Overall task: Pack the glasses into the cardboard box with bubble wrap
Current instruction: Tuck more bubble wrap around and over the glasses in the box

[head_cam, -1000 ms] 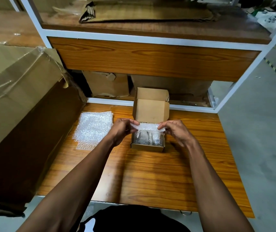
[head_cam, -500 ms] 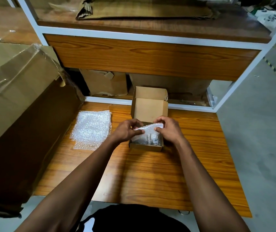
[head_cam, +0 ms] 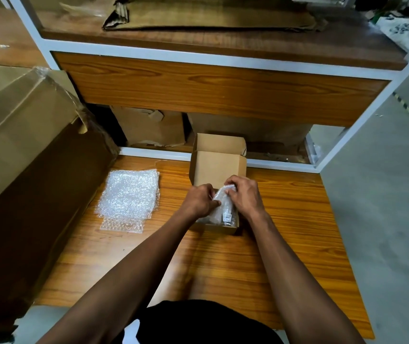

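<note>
While the cardboard box (head_cam: 217, 167) at frame centre stands unclosed, bubble wrap (head_cam: 223, 202) is pinched over the glasses (head_cam: 227, 217) by the left hand (head_cam: 199, 201) and right hand (head_cam: 244, 194).

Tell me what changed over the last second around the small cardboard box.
The left hand and right hand drew together over the small open cardboard box, bunching the clear bubble wrap sheet they pinch, which was stretched flat before. The box, the spare bubble wrap stack and the wooden table stayed put.
</note>
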Demonstrator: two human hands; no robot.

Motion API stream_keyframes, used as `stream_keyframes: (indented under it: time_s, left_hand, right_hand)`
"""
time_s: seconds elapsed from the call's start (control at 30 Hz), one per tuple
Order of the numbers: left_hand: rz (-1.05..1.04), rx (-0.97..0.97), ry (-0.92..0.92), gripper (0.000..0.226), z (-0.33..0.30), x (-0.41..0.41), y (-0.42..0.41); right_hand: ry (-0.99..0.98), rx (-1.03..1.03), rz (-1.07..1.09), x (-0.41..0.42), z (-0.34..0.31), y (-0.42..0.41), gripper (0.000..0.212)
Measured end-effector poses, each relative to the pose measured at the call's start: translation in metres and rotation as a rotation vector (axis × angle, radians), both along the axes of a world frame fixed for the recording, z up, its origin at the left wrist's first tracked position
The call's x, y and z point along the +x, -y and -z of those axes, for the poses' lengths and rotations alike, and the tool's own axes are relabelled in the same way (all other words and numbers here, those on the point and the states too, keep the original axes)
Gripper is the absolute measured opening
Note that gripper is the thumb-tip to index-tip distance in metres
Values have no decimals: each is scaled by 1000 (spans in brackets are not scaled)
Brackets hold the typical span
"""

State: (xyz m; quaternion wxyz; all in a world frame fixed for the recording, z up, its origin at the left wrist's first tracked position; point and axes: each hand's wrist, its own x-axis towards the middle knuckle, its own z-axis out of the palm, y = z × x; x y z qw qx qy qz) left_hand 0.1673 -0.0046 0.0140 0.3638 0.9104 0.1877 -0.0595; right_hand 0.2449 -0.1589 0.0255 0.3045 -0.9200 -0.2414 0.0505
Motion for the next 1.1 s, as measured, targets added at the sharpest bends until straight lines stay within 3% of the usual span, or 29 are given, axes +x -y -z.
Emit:
stream_keyframes:
  time_s: [0.3, 0.63, 0.9, 1.1]
  left_hand:
    - [-141, 116, 33, 24, 24, 6, 16]
    - [-212, 187, -12, 30, 37, 9, 17]
    - [-189, 252, -80, 30, 40, 10, 16]
    - [-164, 301, -96, 43, 38, 12, 21]
  right_hand:
    - [18, -7, -62, 11, 15, -3, 30]
    - [116, -100, -116, 14, 29, -8, 18]
    - [111, -118, -140, 20, 42, -12, 22]
    - [139, -118, -210, 20, 49, -3, 27]
